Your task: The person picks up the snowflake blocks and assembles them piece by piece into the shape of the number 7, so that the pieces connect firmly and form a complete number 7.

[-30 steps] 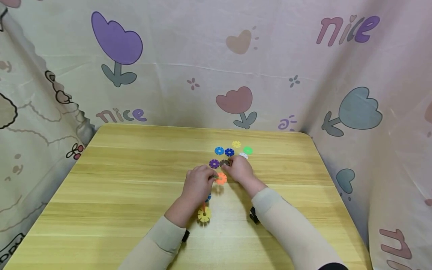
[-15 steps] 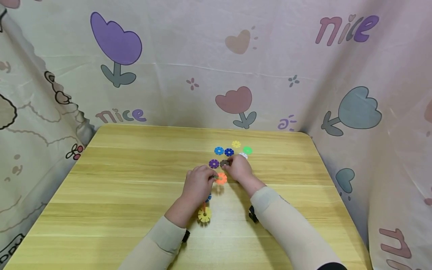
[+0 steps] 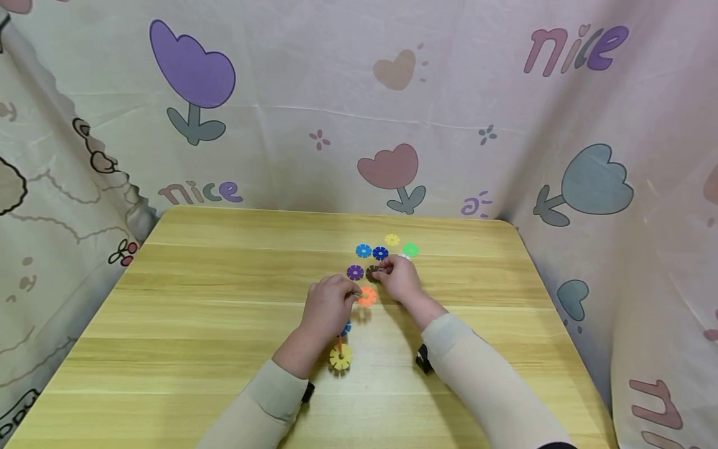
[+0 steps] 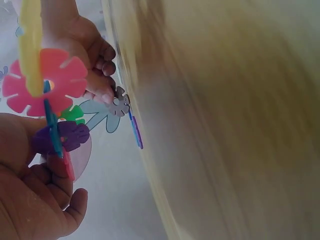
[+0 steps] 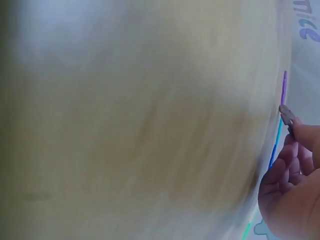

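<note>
The left hand (image 3: pixel 328 305) grasps a chain of interlocked notched discs above the worktop (image 3: pixel 224 349), its yellow end disc (image 3: pixel 340 357) hanging nearest the person and its orange disc (image 3: pixel 367 296) jutting out beyond the fingers. The right hand (image 3: pixel 399 279) pinches a dark brown disc (image 3: pixel 371 273), tilted, between thumb and fingers. Just beside it lies a purple disc (image 3: pixel 355 272); farther back lie a light blue disc (image 3: pixel 363 251), a dark blue disc (image 3: pixel 380 253) and a green disc (image 3: pixel 411 249)

Linked flower discs (image 4: pixel 62 95) and one dark disc (image 4: pixel 121 108)
The linked discs are many-coloured and raised; the dark disc is tilted.
</note>
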The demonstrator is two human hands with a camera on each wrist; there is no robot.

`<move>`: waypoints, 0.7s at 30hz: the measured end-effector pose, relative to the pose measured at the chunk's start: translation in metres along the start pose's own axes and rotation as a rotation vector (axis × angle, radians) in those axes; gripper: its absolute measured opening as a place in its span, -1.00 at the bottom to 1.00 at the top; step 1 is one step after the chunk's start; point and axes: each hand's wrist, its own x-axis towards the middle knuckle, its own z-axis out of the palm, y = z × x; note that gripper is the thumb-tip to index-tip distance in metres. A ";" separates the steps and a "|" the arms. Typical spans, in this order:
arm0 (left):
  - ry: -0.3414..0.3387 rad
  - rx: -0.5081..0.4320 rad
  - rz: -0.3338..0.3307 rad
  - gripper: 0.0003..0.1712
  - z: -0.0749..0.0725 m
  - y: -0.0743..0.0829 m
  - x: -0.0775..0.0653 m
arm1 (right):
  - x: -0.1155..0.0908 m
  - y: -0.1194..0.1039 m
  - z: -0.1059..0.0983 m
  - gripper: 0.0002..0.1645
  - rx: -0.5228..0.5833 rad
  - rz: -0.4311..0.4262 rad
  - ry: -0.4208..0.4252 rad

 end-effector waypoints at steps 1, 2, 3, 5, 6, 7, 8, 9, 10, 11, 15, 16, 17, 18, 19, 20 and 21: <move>0.000 0.004 -0.001 -0.94 0.000 0.000 0.000 | -0.001 0.001 -0.001 -0.82 0.032 0.000 -0.004; 0.000 0.006 -0.003 -0.94 0.000 0.000 0.000 | -0.002 0.002 -0.002 -0.82 0.057 -0.001 -0.006; 0.001 0.007 -0.006 -0.95 0.000 0.000 0.001 | -0.003 0.003 -0.002 -0.82 0.076 -0.001 -0.007; 0.004 0.007 -0.010 -0.95 0.000 -0.001 0.001 | -0.005 0.003 -0.004 -0.81 0.098 -0.003 -0.006; 0.004 0.005 -0.012 -0.94 -0.001 0.000 0.002 | -0.006 0.003 -0.005 -0.81 0.105 -0.007 -0.003; 0.005 0.002 -0.014 -0.94 -0.001 0.000 0.002 | -0.007 0.003 -0.007 -0.82 0.113 -0.008 -0.002; 0.005 0.000 -0.018 -0.94 -0.001 0.000 0.002 | -0.009 0.003 -0.007 -0.82 0.120 -0.012 0.000; 0.003 -0.005 -0.021 -0.94 -0.001 0.000 0.002 | -0.010 0.003 -0.008 -0.82 0.133 -0.013 0.001; 0.002 -0.005 -0.023 -0.93 -0.001 -0.001 0.002 | -0.011 0.004 -0.008 -0.83 0.146 -0.014 0.002; 0.001 -0.006 -0.026 -0.93 0.000 -0.001 0.002 | -0.013 0.004 -0.009 -0.83 0.158 -0.015 0.003; 0.002 -0.008 -0.037 -0.94 0.000 -0.002 0.002 | -0.016 0.006 -0.009 -0.85 0.207 -0.026 0.005; 0.003 -0.006 -0.038 -0.94 0.000 -0.002 0.002 | -0.017 0.007 -0.009 -0.86 0.217 -0.031 0.006; 0.002 -0.008 -0.041 -0.94 0.000 -0.002 0.002 | -0.017 0.007 -0.009 -0.86 0.226 -0.034 0.007; 0.003 -0.008 -0.041 -0.94 0.001 -0.002 0.002 | -0.018 0.007 -0.009 -0.86 0.237 -0.035 0.007; 0.002 -0.009 -0.041 -0.94 0.001 -0.002 0.002 | -0.019 0.008 -0.010 -0.86 0.246 -0.036 0.007; 0.000 -0.011 -0.042 -0.94 0.001 -0.002 0.003 | -0.020 0.008 -0.010 -0.86 0.254 -0.035 0.008; -0.001 -0.013 -0.044 -0.94 0.001 -0.002 0.003 | -0.021 0.007 -0.011 -0.86 0.261 -0.037 0.009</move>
